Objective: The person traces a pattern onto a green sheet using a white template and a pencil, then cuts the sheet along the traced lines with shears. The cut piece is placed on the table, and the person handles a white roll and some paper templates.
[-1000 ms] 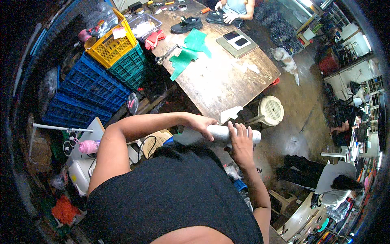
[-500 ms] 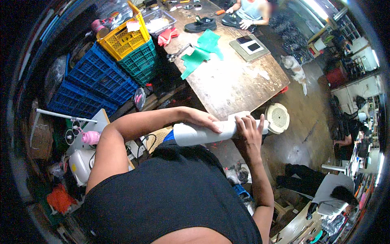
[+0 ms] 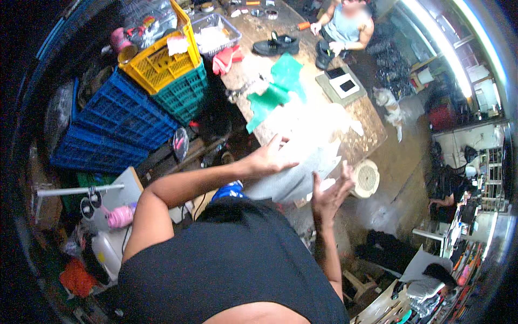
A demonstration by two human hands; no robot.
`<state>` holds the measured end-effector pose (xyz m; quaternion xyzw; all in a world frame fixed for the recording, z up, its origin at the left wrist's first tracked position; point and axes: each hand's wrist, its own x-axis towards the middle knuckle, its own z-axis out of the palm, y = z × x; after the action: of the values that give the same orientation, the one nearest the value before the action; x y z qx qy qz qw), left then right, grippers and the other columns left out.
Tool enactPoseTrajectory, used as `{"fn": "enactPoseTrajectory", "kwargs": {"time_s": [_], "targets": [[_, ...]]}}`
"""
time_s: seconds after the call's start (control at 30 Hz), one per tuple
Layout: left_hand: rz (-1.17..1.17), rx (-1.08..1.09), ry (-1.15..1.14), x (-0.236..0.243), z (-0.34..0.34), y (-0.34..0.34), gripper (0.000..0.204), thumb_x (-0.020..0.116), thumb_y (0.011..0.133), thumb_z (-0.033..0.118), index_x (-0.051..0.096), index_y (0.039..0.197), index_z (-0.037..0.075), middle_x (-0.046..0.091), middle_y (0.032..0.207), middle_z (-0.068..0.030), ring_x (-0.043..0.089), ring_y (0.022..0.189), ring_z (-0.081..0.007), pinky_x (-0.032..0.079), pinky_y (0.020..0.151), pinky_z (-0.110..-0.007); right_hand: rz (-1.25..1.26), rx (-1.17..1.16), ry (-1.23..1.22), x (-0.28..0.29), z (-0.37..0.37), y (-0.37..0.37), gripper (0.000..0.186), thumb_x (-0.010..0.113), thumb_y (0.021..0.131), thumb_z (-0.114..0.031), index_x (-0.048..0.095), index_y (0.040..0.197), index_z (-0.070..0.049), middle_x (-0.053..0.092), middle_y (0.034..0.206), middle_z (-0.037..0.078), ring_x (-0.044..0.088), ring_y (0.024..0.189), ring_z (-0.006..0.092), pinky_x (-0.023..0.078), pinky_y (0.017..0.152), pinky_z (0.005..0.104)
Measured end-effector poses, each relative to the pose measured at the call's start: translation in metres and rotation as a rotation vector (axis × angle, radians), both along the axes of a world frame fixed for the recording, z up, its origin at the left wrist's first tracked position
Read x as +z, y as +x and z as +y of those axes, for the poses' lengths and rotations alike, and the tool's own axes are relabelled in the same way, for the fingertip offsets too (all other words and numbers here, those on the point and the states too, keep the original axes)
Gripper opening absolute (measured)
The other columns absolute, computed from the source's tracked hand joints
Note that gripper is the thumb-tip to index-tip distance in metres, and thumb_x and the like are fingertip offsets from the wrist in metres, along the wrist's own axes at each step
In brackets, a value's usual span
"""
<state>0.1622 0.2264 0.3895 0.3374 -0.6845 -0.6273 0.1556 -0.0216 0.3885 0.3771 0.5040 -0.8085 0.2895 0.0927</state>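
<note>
A pale grey-white sheet point(image 3: 294, 182) lies spread at the near end of the wooden table, its near part reaching past the edge toward my body. Over its left side is my left hand point(image 3: 271, 157), thumb and fingers apart; whether it touches the sheet I cannot tell. My right hand point(image 3: 331, 198) is raised at the sheet's right edge with fingers spread and nothing gripped. Strong glare washes out the far part of the sheet. Beyond it lie green cut pieces point(image 3: 287, 75) of flat material.
On the table point(image 3: 372, 141) are a black shoe point(image 3: 275, 46), a red cloth point(image 3: 227, 59) and a board with a phone-like device point(image 3: 345, 85). Stacked crates point(image 3: 127, 102) stand left. A round stool point(image 3: 366, 178) is right. Another person point(image 3: 348, 27) handles a shoe; a cat point(image 3: 388, 102) is on the floor.
The white roll that both hands held is now a spread sheet on the table. My hands have come off it with fingers parted. The co-worker's shoe has been lifted upright.
</note>
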Motion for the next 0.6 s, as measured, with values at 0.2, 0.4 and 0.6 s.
{"fn": "enactPoseTrajectory", "kwargs": {"time_s": [0.2, 0.4, 0.6], "targets": [[0.296, -0.122, 0.732, -0.021, -0.074, 0.056, 0.067, 0.061, 0.104, 0.045, 0.046, 0.149, -0.002, 0.063, 0.133, -0.0104, 0.061, 0.116, -0.0160, 0.050, 0.099, -0.033, -1.542, 0.254, -0.048, -0.066, -0.118, 0.050, 0.079, 0.055, 0.105, -0.052, 0.024, 0.157, -0.002, 0.054, 0.133, 0.015, 0.053, 0.121, 0.0265, 0.043, 0.106, 0.0415], [-0.051, 0.076, 0.044, 0.010, -0.122, 0.094, 0.065, 0.065, 0.102, 0.024, 0.031, 0.153, 0.000, 0.064, 0.130, -0.0175, 0.061, 0.122, -0.0293, 0.047, 0.106, -0.037, -1.768, 0.348, -0.211, -0.037, -0.208, 0.088, 0.043, 0.066, 0.099, -0.033, 0.050, 0.130, -0.007, 0.060, 0.110, 0.006, 0.062, 0.101, 0.0192, 0.052, 0.091, 0.0357], [-0.001, 0.290, -0.723, 0.050, -0.126, 0.110, 0.085, 0.082, 0.082, 0.016, 0.033, 0.149, 0.003, 0.055, 0.128, -0.0226, 0.057, 0.121, -0.0421, 0.046, 0.106, -0.046, -1.829, 0.401, -0.277, -0.014, -0.262, 0.127, 0.065, 0.070, 0.098, -0.037, 0.041, 0.146, -0.005, 0.057, 0.131, 0.014, 0.057, 0.121, 0.0276, 0.045, 0.105, 0.0434]]}}
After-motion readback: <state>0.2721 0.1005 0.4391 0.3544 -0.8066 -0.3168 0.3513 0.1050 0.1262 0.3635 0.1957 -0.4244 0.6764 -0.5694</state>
